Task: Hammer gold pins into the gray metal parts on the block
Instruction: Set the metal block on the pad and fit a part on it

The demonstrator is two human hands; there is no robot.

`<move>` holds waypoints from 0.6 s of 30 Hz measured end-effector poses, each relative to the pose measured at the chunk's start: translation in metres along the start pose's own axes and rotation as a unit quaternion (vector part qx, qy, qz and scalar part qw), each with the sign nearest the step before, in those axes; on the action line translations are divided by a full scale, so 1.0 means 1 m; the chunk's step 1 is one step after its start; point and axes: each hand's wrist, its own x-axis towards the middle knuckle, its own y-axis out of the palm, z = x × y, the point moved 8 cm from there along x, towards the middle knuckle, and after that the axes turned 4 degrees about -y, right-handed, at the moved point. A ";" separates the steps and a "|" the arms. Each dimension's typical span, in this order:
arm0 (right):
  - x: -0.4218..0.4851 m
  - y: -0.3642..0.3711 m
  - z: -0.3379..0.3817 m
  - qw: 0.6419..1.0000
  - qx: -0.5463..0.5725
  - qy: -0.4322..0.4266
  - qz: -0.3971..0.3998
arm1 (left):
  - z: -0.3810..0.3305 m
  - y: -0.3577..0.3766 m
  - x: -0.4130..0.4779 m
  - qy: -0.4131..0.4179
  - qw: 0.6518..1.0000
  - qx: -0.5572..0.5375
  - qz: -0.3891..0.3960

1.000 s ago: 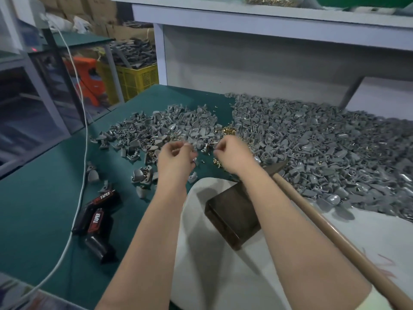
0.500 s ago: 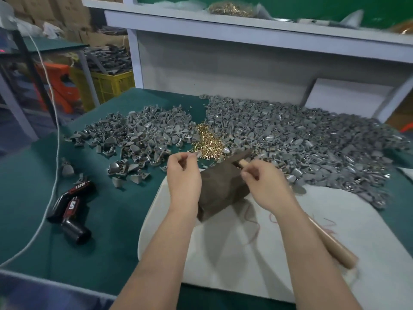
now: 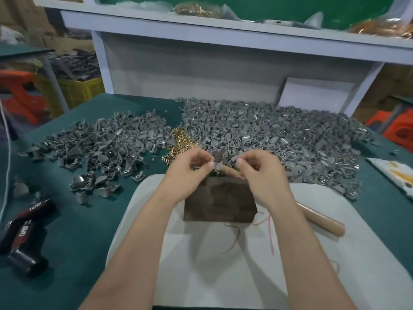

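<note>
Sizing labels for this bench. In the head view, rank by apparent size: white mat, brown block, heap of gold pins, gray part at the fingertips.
1. white mat
2. brown block
3. heap of gold pins, though it sits farther back
4. gray part, partly covered

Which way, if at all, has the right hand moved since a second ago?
Yes: the right hand came back from the gold pins to the block's far edge.

Bright, even light from above throws soft grey shadows onto the white pad [image 3: 348,253]. The shelf [image 3: 223,25] bows with lens distortion, and the corners blur.
</note>
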 end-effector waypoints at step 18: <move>-0.007 0.013 -0.013 0.993 0.070 0.021 -0.088 | -0.003 0.017 -0.012 0.065 0.987 0.141 -0.050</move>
